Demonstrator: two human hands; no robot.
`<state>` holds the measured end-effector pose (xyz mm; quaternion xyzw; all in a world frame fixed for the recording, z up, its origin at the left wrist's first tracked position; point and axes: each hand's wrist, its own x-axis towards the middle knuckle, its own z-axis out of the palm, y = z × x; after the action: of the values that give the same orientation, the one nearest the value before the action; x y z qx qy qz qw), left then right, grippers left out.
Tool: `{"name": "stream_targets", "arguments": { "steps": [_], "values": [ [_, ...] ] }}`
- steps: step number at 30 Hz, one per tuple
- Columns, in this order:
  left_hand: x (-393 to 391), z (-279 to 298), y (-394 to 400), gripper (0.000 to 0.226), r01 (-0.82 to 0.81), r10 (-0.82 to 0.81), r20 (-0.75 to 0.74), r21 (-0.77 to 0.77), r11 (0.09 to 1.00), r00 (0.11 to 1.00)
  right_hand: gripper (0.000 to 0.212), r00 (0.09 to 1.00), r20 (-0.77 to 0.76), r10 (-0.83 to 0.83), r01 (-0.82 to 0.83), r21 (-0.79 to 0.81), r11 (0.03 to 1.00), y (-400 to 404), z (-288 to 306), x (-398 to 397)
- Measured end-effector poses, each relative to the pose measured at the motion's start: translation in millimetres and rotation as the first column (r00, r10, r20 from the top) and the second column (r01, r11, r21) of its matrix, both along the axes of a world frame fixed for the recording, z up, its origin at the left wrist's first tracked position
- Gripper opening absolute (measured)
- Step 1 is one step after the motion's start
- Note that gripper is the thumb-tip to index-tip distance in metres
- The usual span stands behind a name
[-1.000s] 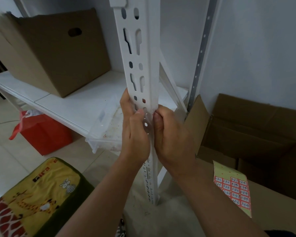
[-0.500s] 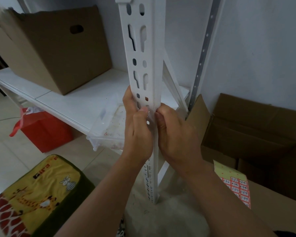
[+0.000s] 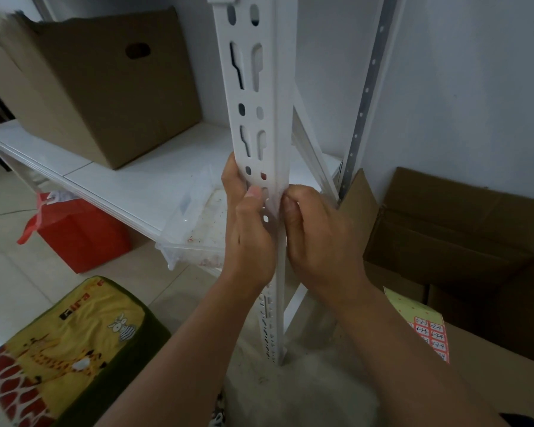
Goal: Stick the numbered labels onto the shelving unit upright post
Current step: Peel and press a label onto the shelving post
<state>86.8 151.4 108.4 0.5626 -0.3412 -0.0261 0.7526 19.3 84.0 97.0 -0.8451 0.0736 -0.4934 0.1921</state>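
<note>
The white post point(image 3: 256, 97) of the shelving unit stands upright in the middle of the view, its front face full of slots and holes. Both hands clasp it at about the height of the shelf point(image 3: 142, 183). The left hand point(image 3: 248, 229) wraps round the post's left edge, thumb laid flat on the front face; the right hand point(image 3: 318, 238) curls against the right edge, its thumb pressed to the post's corner. Whether a label sits under the thumbs cannot be told. The sheet of numbered labels point(image 3: 426, 328), red squares on yellow backing, lies on a cardboard box point(image 3: 494, 365) to the lower right, well apart from both hands and partly behind the right forearm. A larger brown box point(image 3: 105, 87) stands on the shelf to the left of the post
</note>
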Motion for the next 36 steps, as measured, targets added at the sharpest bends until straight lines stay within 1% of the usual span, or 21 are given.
{"name": "stream_targets", "arguments": {
  "steps": [3, 5, 9, 12, 16, 20, 27, 29, 31, 32, 34, 36],
  "values": [
    [1.7, 0.2, 2.5, 0.07, 0.016, -0.017, 0.022, 0.02, 1.0, 1.0, 0.032, 0.999, -0.051, 0.018, -0.016, 0.031, 0.999, -3.0, 0.7, -2.4],
    [3.0, 0.6, 2.0, 0.068, 0.017, -0.017, 0.03, 0.016, 1.0, 0.999, 0.03, 0.998, -0.063, 0.024, -0.022, 0.027, 0.999, -3.7, 2.4, -3.2],
    [3.9, -0.5, 0.7, 0.064, 0.013, -0.013, 0.019, -0.007, 1.0, 1.0, 0.033, 0.997, -0.071, 0.021, -0.022, -0.013, 1.0, -4.1, 3.3, -2.3],
    [1.6, 0.5, 1.2, 0.063, 0.009, -0.009, 0.015, 0.007, 1.0, 1.0, 0.043, 0.998, -0.064, 0.016, -0.02, -0.055, 0.998, -4.2, 1.1, -1.4],
    [0.6, 0.8, -1.0, 0.056, 0.003, -0.002, -0.024, 0.011, 1.0, 1.0, 0.046, 0.998, -0.056, 0.011, -0.014, -0.063, 0.998, -6.3, 1.3, -1.6],
    [-1.4, 0.3, 0.7, 0.059, -0.014, 0.015, -0.015, 0.031, 0.999, 1.0, 0.045, 0.997, -0.07, 0.013, -0.019, -0.094, 0.995, -7.4, 4.5, -1.1],
    [-3.4, 2.0, 0.5, 0.062, -0.036, 0.036, -0.009, 0.044, 0.998, 0.999, 0.038, 0.998, -0.061, -0.007, 0.001, -0.098, 0.995, -2.3, 8.4, -0.3],
    [-4.1, 2.1, 0.7, 0.065, -0.044, 0.044, -0.01, 0.043, 0.998, 0.999, 0.041, 0.998, -0.056, -0.01, 0.004, -0.1, 0.995, -1.4, 7.6, 1.0],
    [-4.2, 2.7, 0.9, 0.074, -0.057, 0.056, 0.007, 0.06, 0.997, 0.998, 0.046, 0.998, -0.059, -0.006, 0.001, -0.09, 0.996, -0.9, 8.0, 1.1],
    [-4.6, 3.1, 0.7, 0.075, -0.058, 0.057, 0.015, 0.065, 0.996, 0.998, 0.046, 0.998, -0.055, -0.009, 0.004, -0.087, 0.996, -1.0, 8.8, 0.5],
    [-5.6, 4.3, 0.0, 0.076, -0.058, 0.057, 0.014, 0.062, 0.996, 0.998, 0.044, 0.999, -0.042, -0.016, 0.012, -0.086, 0.996, -1.2, 9.2, 0.1],
    [-5.3, 3.7, -0.8, 0.074, -0.055, 0.055, 0.0, 0.047, 0.997, 0.998, 0.05, 1.0, -0.017, -0.007, 0.005, -0.083, 0.997, -0.2, 9.1, 0.5]
  ]
}}
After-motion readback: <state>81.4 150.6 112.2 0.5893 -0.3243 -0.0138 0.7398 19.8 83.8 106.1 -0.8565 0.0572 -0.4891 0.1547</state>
